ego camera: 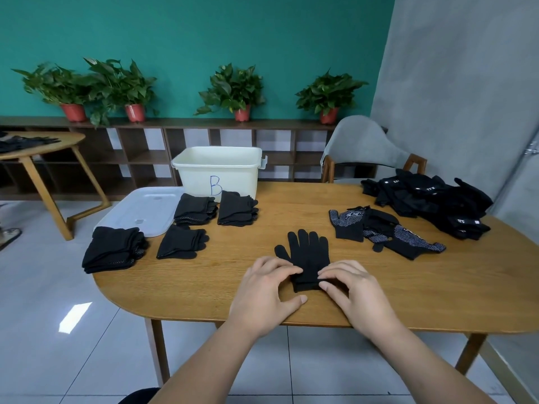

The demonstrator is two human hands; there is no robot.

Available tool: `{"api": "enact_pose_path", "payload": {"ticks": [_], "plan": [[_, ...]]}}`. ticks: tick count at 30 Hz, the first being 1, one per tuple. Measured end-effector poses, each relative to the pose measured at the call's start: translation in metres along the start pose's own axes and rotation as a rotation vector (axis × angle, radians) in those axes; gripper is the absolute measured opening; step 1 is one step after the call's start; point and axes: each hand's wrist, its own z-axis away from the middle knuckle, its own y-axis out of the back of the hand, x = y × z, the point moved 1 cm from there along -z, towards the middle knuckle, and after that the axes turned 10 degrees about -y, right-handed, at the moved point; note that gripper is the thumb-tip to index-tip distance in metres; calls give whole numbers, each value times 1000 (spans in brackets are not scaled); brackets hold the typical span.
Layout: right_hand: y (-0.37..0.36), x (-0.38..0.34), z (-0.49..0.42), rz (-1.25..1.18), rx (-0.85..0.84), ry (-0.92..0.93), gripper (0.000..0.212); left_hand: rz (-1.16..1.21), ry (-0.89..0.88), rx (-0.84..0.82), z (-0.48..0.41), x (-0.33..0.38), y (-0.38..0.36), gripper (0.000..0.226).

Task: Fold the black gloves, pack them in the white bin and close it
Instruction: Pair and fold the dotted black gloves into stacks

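A black glove (306, 255) lies flat on the wooden table (408, 287), fingers pointing away from me. My left hand (265, 290) touches its cuff from the left with its fingertips, and my right hand (353, 290) does the same from the right. Several stacks of folded black gloves (113, 249) lie at the left and near the bin. The open white bin (218, 170) marked "B" stands at the table's far edge. Its white lid (143, 209) lies flat to its left.
A pile of unfolded black gloves (428, 205) covers the table's right side, with loose dotted gloves (388, 231) in front of it. A grey chair (364, 147) stands behind the table. At far left is a second wooden table (35, 150). Potted plants (233, 91) line a back shelf.
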Motion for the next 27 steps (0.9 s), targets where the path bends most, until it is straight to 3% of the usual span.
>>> {"api": "enact_pose_path", "payload": {"ticks": [6, 10, 15, 19, 27], "plan": [[3, -5, 2, -60, 30, 26, 17, 32, 5, 52, 1, -5, -2, 26], [1, -4, -1, 0, -74, -20, 57, 108, 20, 100, 1, -5, -2, 18], [0, -3, -3, -6, -44, -40, 26, 200, 73, 115, 1, -5, 0, 23], [6, -2, 0, -135, -18, -203, 11, 136, 117, 79, 1, -4, 0, 34], [13, -5, -3, -346, -7, -340, 13, 175, 146, 70, 5, -2, 0, 45]]}}
